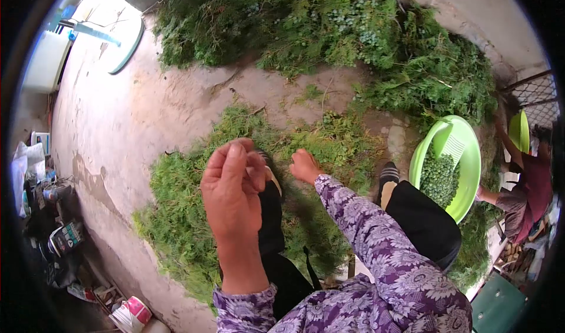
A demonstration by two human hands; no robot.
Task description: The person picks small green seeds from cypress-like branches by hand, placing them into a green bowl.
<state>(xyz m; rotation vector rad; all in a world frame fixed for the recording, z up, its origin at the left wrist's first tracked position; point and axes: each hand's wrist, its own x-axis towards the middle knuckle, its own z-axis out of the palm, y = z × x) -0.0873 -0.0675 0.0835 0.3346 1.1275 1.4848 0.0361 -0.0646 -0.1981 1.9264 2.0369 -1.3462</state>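
My left hand [234, 195] is raised in front of me, its fingers curled in and the thumb bent against them. Anything inside those fingers is hidden. Lower and to the right, my right hand [305, 166] is closed just over a spread of cut evergreen sprigs [338, 142]. What it grips, if anything, cannot be made out. More feathery green sprigs [182, 215] lie on the floor around my feet. By my right knee stands a lime-green plastic basin [416, 162] with a ribbed inner section, partly filled with small round green cones [438, 180].
A large heap of evergreen branches [282, 21] with bluish-green cones lies along the wall. At right, another person's arm [509, 200] reaches to the basin's edge. A round table [126, 45] stands far left, and clutter including a pink-and-white bucket [132, 315] lines the left edge.
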